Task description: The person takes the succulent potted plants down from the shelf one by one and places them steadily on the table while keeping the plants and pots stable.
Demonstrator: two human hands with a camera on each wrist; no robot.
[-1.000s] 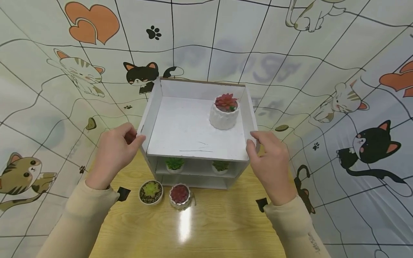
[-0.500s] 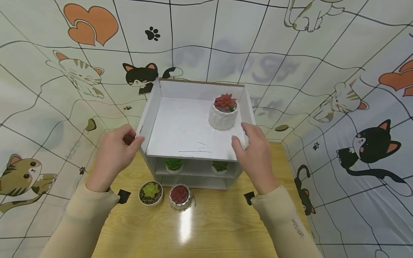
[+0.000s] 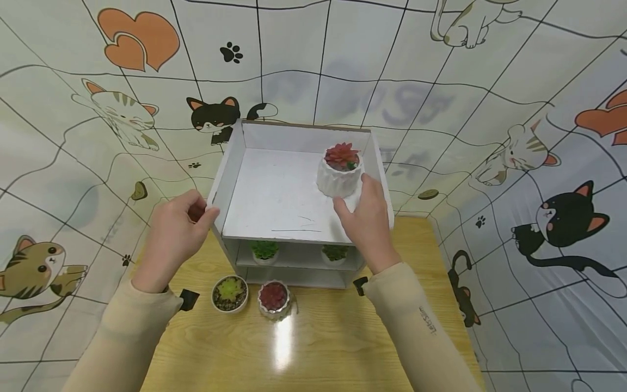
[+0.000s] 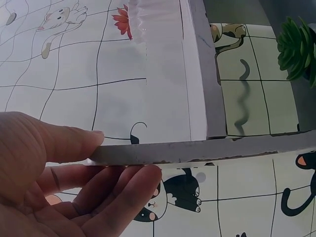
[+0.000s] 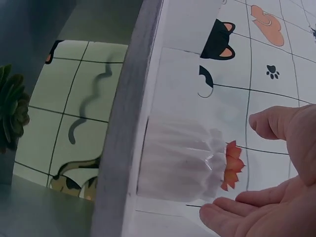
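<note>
My left hand (image 3: 177, 231) pinches the left side panel of a white shelf (image 3: 279, 190), thumb on one face and fingers on the other, as the left wrist view (image 4: 143, 154) shows. On the shelf's top board, toward the right, stands a red succulent in a crinkled white pot (image 3: 338, 181). Close in front of that pot is my right hand (image 3: 368, 228), thumb and fingers spread apart. The right wrist view has the pot (image 5: 177, 160) beside the fingertips, with the hand (image 5: 281, 187) holding nothing. Green succulents (image 3: 265, 249) stand on the level below.
On the wooden table (image 3: 318, 343), in front of the shelf, are a yellow-green succulent in a round white pot (image 3: 230, 294) and a dark red one in a pale pot (image 3: 274, 298). A cat-print cloth (image 3: 294, 49) rises behind and at both sides.
My right hand has left the shelf's right side panel and moved left and inward over the top board, up to the red succulent's pot. My left hand keeps its place.
</note>
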